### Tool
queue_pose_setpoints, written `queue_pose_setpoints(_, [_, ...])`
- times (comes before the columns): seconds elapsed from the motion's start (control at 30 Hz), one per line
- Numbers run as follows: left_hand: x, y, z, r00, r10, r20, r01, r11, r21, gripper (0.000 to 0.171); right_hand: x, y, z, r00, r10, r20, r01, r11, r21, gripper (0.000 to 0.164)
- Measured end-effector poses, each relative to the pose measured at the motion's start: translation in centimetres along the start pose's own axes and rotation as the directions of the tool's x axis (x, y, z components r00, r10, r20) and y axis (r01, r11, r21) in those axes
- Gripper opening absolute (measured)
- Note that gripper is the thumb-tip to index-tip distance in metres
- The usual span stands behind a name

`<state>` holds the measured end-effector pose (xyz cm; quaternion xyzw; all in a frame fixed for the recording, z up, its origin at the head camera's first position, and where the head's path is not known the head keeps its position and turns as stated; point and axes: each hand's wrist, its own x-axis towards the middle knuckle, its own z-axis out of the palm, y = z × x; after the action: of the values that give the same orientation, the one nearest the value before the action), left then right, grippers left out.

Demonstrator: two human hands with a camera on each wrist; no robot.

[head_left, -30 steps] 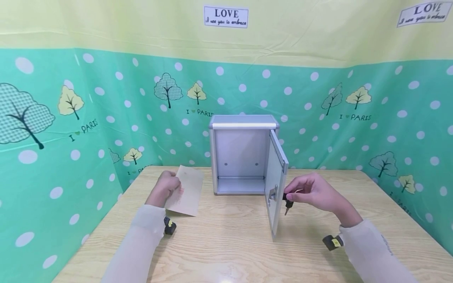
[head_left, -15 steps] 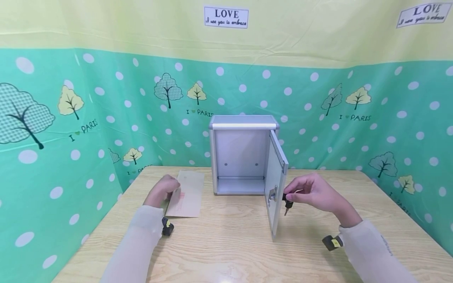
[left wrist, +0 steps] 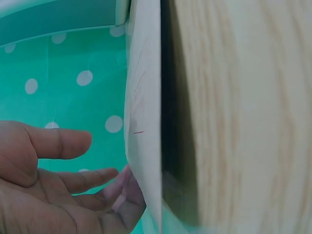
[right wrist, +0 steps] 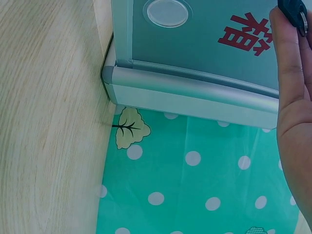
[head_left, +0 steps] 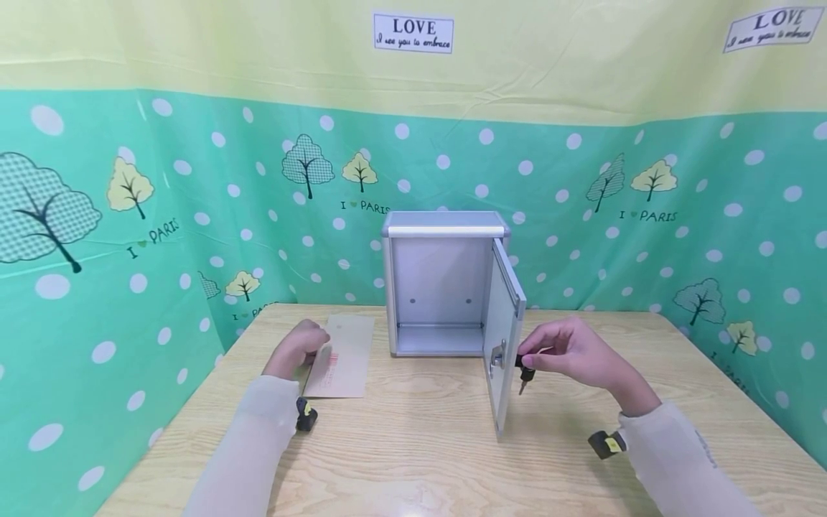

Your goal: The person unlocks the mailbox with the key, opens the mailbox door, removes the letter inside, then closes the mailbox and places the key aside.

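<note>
A beige envelope (head_left: 349, 355) with red print lies on the table left of a grey metal letter box (head_left: 446, 222). My left hand (head_left: 299, 348) is at its left edge. In the left wrist view, the fingertips touch the envelope (left wrist: 145, 92) while the thumb (left wrist: 68, 144) stands apart from it. The box's door (head_left: 502, 316) is swung outward, showing a bare interior. My right hand (head_left: 575, 353) pinches a black-headed key (head_left: 520, 361) at the door's outer side; a second key (head_left: 526, 377) dangles below. The right wrist view shows the black key head (right wrist: 292, 10) between the fingers.
The wooden table (head_left: 413, 459) ends at a green dotted curtain (head_left: 323, 251) behind and at both sides. A black wrist camera (head_left: 306, 414) hangs under the left sleeve, another camera (head_left: 606, 444) under the right. Red characters (right wrist: 246, 34) mark the door's front.
The envelope has come down flat on the table, and my left hand's grip on it has loosened. My right hand, the key and the door stay in place.
</note>
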<state>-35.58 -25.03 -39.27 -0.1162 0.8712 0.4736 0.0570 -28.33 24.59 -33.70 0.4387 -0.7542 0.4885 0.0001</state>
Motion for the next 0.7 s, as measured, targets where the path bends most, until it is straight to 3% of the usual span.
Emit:
queue_pose_setpoints(0.4, [-0.1,0.4,0.0,1.0,0.003,-0.006,-0.003,1.0,-0.009,0.061,0.0,0.0,0.0,1.0,-0.006,-0.002,0.006,1.0,-0.017,0.017])
queue_pose_setpoints(0.7, [-0.4,1.5,0.2,0.997,0.078,-0.013,-0.078,0.997,-0.004,0.061,-0.1,0.0,0.0,1.0,0.019,-0.01,-0.019,0.999,-0.03,0.015])
